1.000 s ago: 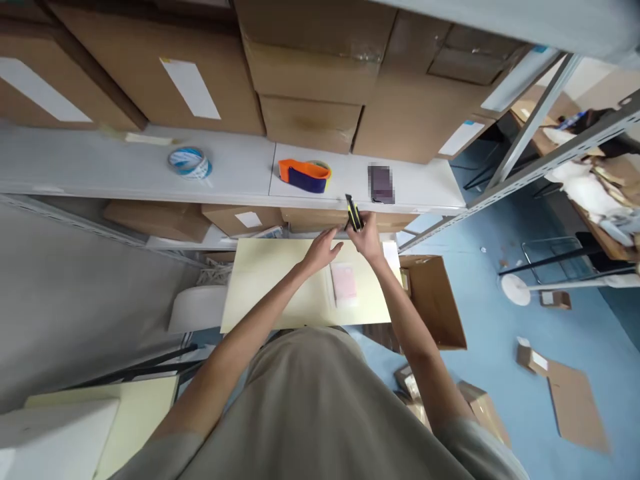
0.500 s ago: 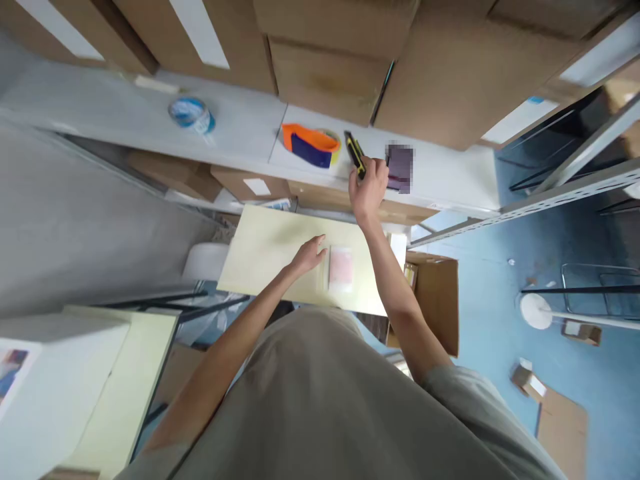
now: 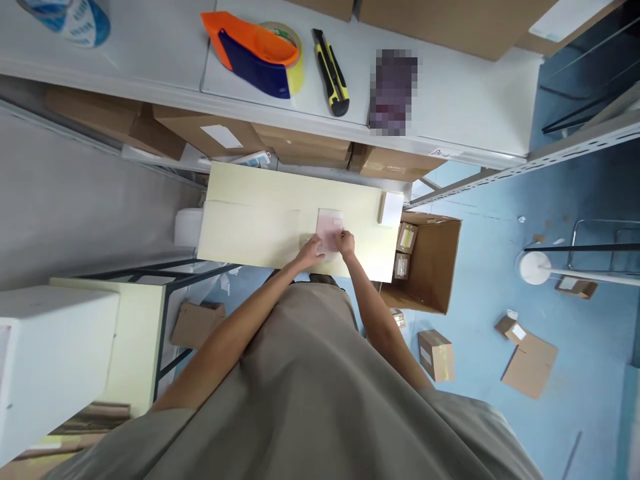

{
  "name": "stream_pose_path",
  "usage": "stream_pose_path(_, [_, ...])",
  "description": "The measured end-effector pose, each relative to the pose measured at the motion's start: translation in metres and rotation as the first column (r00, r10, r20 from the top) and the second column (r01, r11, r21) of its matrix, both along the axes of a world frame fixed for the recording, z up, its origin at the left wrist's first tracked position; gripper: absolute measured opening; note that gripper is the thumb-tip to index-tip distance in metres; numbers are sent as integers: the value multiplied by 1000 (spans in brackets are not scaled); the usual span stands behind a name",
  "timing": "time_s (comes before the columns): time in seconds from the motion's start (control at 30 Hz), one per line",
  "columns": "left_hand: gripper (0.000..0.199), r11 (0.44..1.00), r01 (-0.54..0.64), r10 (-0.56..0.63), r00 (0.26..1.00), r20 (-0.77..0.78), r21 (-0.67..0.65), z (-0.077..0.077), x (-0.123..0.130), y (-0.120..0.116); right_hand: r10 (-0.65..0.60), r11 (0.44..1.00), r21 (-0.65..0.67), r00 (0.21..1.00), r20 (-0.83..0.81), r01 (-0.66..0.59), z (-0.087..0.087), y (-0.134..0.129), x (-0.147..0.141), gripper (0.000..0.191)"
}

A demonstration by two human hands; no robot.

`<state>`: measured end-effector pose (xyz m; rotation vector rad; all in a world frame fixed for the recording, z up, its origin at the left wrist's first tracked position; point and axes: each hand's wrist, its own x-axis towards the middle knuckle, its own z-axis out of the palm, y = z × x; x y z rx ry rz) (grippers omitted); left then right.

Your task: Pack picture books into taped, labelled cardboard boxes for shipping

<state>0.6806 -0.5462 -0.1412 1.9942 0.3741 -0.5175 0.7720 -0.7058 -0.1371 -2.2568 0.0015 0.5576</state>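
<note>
A flat pale-pink packet [image 3: 329,223] lies on the cream tabletop [image 3: 250,230] in front of me. My left hand [image 3: 307,255] is at its lower left edge, thumb and fingers closing on it. On the right edge, my right hand [image 3: 346,245] has its fingers curled in against the packet; the fingertips are partly hidden. Above the table, a yellow-and-black box cutter [image 3: 331,73] rests on the white shelf [image 3: 465,113], out of both hands.
The shelf also bears an orange-and-blue tape dispenser [image 3: 255,53], a blue-and-white tape roll [image 3: 75,23] and a blurred-out dark item [image 3: 393,93]. A white box [image 3: 391,208] stands at the table's right end. Beside it is an open carton [image 3: 435,267] with small boxes inside.
My right hand has let go of the box cutter on the shelf and come down to the pink packet. My left hand has moved to the packet's edge. The view has tilted downward.
</note>
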Motion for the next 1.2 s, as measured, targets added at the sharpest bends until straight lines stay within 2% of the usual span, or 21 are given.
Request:
stream_pose_path(0.13, [54,994,-109,107,992,-61,-23,1,4,6,1,995,102,994,-110,10,10,-3,-3,24])
stream_pose_path(0.2, [62,982,-189,188,979,-73,-2,8,9,13,16,986,168,994,-110,3,23,-7,-5,28])
stream_pose_path(0.23, [67,964,-265,264,962,-71,-8,15,11,17,26,973,230,994,-109,-1,32,-9,-6,32])
stream_pose_path(0.27, [72,933,-358,354,932,-72,-45,24,12,21,37,949,316,993,-110,-1,43,-12,-6,37])
stream_pose_path(0.33, [76,830,-506,494,862,-111,-233,46,14,28,58,855,519,991,-119,13,69,-17,-6,48])
stream_pose_path(0.4, [73,720,-521,515,844,-151,-459,74,12,34,67,738,674,990,-122,33,98,-22,-4,56])
stream_pose_path(0.43, [69,698,-487,497,857,-136,-525,88,11,36,65,701,712,991,-116,37,112,-24,-4,57])
stream_pose_path(0.5, [58,706,-457,511,858,-56,-541,115,7,39,61,661,750,994,-96,31,138,-27,-3,56])
stream_pose_path(0.57, [50,735,-473,558,829,38,-485,139,3,40,60,643,765,995,-77,20,157,-27,-3,55])
stream_pose_path(0.63, [45,760,-476,573,812,113,-443,159,1,40,54,642,766,996,-65,15,168,-24,-4,54])
stream_pose_path(0.73, [42,781,-453,561,811,165,-429,178,-3,42,49,655,756,997,-53,8,172,-14,-6,57])
stream_pose_path(0.87, [44,791,-440,555,809,195,-426,187,-13,54,78,667,745,995,-63,-6,168,7,-8,60])
stream_pose_path(0.93, [45,784,-456,568,801,189,-422,184,-20,65,93,675,738,993,-67,-14,166,19,-9,61])
stream_pose_path(1.1, [53,691,-551,664,739,112,-467,169,-35,96,147,711,702,986,-85,-45,162,55,-16,60])
stream_pose_path(1.2, [59,711,-526,641,758,122,-466,165,-40,118,152,731,681,983,-100,-44,158,83,-24,60])
